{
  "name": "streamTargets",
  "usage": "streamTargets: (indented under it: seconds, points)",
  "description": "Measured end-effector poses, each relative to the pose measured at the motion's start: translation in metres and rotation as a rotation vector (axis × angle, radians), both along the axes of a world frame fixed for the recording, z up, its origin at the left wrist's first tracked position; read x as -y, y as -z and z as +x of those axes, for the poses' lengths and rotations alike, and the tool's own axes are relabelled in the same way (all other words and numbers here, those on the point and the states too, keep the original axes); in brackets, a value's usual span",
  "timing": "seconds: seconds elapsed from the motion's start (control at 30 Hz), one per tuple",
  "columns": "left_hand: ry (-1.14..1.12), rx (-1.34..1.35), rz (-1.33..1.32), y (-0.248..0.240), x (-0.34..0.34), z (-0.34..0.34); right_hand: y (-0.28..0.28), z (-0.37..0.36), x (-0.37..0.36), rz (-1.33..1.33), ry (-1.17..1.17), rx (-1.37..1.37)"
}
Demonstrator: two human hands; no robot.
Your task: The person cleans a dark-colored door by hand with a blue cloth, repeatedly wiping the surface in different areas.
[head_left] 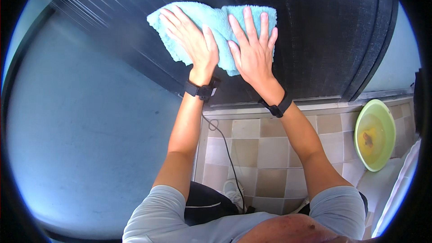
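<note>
A fluffy light-blue cleaning cloth (220, 22) lies spread against a dark panelled door (324, 31), with a fold running down its middle. My left hand (191, 38) presses flat on the cloth's left half, fingers stretched toward the upper left. On its right half rests my right hand (254, 47), palm down, with the fingers spread wide. Both hands touch the cloth without gripping it. Each wrist wears a black strap, and a thin dark cable (226, 146) hangs down from the left one.
A light-green basin (375, 135) holding water and something brownish stands on the tiled floor (270, 153) at the right. A large grey-blue panel (85, 130) fills the left side. The door's pale sill (310, 104) runs below my hands. My shoe (232, 191) shows on the tiles.
</note>
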State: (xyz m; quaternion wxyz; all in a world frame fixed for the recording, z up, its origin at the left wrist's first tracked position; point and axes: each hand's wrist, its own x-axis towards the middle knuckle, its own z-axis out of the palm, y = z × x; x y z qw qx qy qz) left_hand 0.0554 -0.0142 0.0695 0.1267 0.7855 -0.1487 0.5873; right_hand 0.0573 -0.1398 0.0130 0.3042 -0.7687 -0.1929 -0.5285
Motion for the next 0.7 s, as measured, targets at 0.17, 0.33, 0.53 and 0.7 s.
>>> streamTargets:
  seconds: [0.17, 0.33, 0.53, 0.7]
  points:
    - [0.008, 0.016, -0.038, -0.013, 0.015, -0.004, -0.014, 0.002, 0.025, 0.044, 0.087, 0.064]
    - [0.01, 0.041, -0.002, -0.023, 0.038, -0.019, -0.014, -0.001, 0.057, 0.088, 0.156, 0.112]
    - [-0.035, -0.016, 0.195, -0.011, 0.072, -0.028, 0.016, -0.005, 0.094, 0.167, 0.194, 0.077]
    - [-0.045, -0.087, 0.264, 0.026, 0.074, -0.012, 0.072, 0.002, 0.111, 0.101, 0.2, -0.006]
